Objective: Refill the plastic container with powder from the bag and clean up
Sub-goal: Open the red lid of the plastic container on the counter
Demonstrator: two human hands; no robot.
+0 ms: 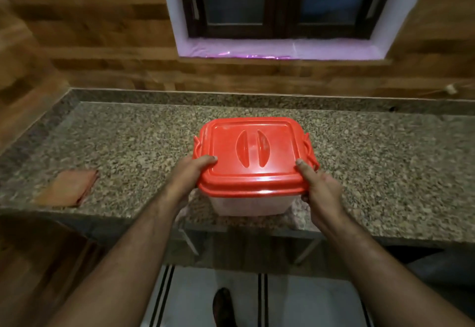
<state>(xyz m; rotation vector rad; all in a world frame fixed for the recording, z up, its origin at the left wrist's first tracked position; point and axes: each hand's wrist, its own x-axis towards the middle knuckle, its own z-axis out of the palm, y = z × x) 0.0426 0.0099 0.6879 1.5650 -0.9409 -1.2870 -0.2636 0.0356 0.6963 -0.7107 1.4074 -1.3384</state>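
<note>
Fingers [205, 159] of left hand [190, 175] curled over near-left corner of red lid [253, 154], thumb on top, remaining digits wrapped below rim; right hand [321, 187] matched at near-right corner, thumb on lid, fingers under edge. Both closed on plastic container [249, 204], which is held or resting (cannot tell which) at near edge of counter, centre of scene.

Countertop [128, 146]: speckled granite, brown and grey, polished, with raised lip along far and left sides. Largest surface present.

Wall [90, 31]: wood-grain panelling, horizontal bands, warm brown. Window [277, 5]: dark frame, pale surround, far centre.

Container: squarish tub, translucent whitish plastic, tapering downward; contents not readable through wall. Lid: glossy red plastic, rounded corners, stepped rim, two crescent recesses forming a central grip, side clasps left and right. Seated on tub.

Cloth [68, 189]: folded, orange-brown, matt, flat on counter, near left, well apart from container.

Foot [223, 306]: on pale tiled floor, near centre.

Progress, judged: early or very late, not decidable. Lid on; no bag in view; no powder seen on counter. If early: opening, pouring, closing, wiping all outstanding. If late: only putting away left.
</note>
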